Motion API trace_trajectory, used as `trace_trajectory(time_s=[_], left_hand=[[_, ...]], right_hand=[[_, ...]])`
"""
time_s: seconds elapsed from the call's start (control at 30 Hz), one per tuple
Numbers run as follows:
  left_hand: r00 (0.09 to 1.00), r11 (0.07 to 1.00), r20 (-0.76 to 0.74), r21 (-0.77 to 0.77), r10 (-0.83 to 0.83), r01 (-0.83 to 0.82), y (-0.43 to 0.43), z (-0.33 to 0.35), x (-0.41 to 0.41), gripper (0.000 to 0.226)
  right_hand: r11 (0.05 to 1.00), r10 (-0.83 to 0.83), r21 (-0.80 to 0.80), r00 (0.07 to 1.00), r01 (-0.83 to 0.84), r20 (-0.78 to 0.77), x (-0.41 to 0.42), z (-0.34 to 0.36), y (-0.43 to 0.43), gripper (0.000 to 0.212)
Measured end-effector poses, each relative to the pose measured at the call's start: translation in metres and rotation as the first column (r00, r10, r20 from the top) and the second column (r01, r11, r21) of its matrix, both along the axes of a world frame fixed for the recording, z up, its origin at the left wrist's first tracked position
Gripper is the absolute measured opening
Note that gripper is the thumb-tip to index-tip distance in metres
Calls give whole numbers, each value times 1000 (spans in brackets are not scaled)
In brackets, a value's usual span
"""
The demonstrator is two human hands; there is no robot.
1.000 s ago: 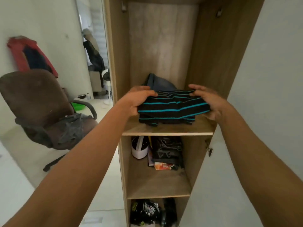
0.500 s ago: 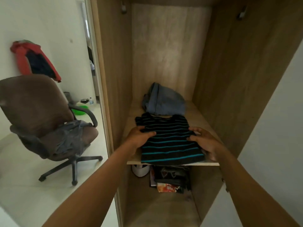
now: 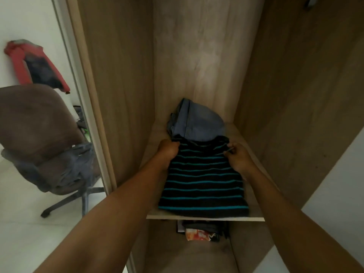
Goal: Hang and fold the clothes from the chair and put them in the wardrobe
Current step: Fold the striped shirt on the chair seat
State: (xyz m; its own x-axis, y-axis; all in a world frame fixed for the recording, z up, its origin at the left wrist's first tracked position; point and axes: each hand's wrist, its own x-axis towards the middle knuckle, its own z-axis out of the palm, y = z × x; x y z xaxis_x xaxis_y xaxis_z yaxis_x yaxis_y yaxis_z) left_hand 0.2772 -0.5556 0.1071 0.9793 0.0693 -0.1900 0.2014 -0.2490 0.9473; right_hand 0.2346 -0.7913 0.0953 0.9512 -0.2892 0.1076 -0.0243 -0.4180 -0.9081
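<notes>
A person's left hand (image 3: 167, 149) curls its fingers round the far left corner of a folded black-and-teal striped top (image 3: 202, 184) lying on a shelf (image 3: 256, 218) of the wardrobe (image 3: 122, 75), while the right hand (image 3: 238, 157) pinches the far right corner. A folded blue garment (image 3: 197, 121) touches the top at its 12 o'clock. At 9 o'clock (outside the wardrobe) a chair (image 3: 35, 119) holds a crumpled grey garment (image 3: 78, 164).

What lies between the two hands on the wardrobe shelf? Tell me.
Head view: only the folded striped shirt, whose far corners the left hand and right hand grip. Its far edge meets the folded blue garment behind it.
</notes>
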Motion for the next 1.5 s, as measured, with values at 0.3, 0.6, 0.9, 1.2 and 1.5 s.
trace_trajectory(time_s=[0.3, 0.6, 0.9, 1.2, 1.5], left_hand=[[947, 833, 320, 530, -23, -159, -12, -1, -7, 68], [880, 413, -31, 875, -473, 253, -30, -32, -106, 67], [901, 519, 247, 854, -357, -29, -30, -45, -129, 59], [887, 477, 221, 879, -406, 0, -13, -38, -178, 55], [911, 570, 307, 815, -277, -102, 13, -29, -308, 52]], right_hand=[[986, -10, -169, 996, -5, -85, 1, -2, -12, 58], [795, 168, -561, 972, -232, -164, -110, -22, 43, 51], [738, 118, -672, 992, -53, 51, -112, -43, 41, 49], [723, 108, -688, 972, 68, 210, -153, -35, 39, 50], [739, 300, -666, 936, -104, 186, -246, -39, 64, 37]])
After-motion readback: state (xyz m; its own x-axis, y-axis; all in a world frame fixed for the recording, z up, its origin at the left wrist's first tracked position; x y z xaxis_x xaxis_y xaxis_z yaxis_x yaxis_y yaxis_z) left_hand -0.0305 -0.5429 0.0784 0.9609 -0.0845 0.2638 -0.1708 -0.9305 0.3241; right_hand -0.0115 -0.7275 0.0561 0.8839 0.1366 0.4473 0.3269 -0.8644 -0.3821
